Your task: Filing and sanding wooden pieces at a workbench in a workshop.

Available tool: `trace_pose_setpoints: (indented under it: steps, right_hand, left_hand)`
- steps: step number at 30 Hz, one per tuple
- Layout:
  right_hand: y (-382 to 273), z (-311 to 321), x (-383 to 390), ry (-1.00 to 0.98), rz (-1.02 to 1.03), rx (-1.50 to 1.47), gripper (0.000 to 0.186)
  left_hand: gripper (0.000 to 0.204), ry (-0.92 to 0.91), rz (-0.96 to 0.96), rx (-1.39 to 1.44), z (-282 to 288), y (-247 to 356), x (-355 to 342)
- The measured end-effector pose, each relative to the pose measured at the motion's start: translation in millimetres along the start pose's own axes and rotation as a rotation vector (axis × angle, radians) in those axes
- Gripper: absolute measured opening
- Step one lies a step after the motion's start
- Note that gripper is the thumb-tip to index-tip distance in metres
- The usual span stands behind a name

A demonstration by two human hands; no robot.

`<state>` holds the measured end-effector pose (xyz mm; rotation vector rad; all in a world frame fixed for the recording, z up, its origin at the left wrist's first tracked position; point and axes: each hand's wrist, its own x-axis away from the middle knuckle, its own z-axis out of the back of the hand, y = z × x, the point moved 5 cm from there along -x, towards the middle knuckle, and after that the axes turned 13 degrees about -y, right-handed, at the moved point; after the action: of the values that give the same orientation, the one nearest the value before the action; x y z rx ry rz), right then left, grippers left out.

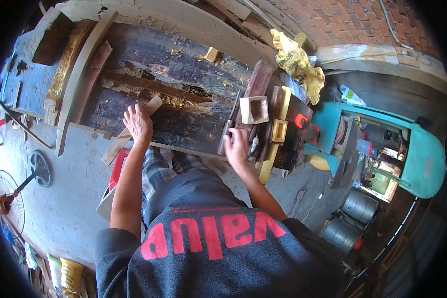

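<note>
My left hand (137, 124) grips a pale strip of wood (153, 103) that slants over the near part of a dark, worn workbench (169, 49). My right hand (236, 143) has loosely bent fingers, apart, over a long tool with a dark handle (230, 116); whether it touches the tool is unclear. Just beyond that hand are a square, hollow wooden block (254, 109), a smaller yellowish block (279, 131), dark wooden bars (258, 79) and a pale yellow strip (267, 166). A small offcut (211, 54) lies farther back among wood chips.
Long boards (84, 74) lie across the bench's left. At right stand a teal machine (422, 159) and metal cylinders (357, 206). A red tape measure (301, 120) and crumpled yellow bag (303, 69) are behind the blocks. A fan (10, 203) stands lower left, a red stool (116, 169) beside me.
</note>
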<state>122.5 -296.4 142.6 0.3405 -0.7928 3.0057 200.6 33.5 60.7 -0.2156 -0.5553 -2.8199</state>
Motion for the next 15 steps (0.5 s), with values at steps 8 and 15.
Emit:
trace_pose_setpoints:
  steps: [8, 15]
  right_hand:
    - [121.0, 16.7, 21.9, -0.022, -0.577, 0.193, 0.041]
    - [128.2, 12.2, 22.5, 0.062, -0.522, 0.232, 0.026]
  left_hand:
    - [0.043, 0.012, 0.284, 0.014, -1.6, 6.2, -11.2]
    - [0.034, -0.020, 0.244, -0.102, -8.5, 12.5, -18.5]
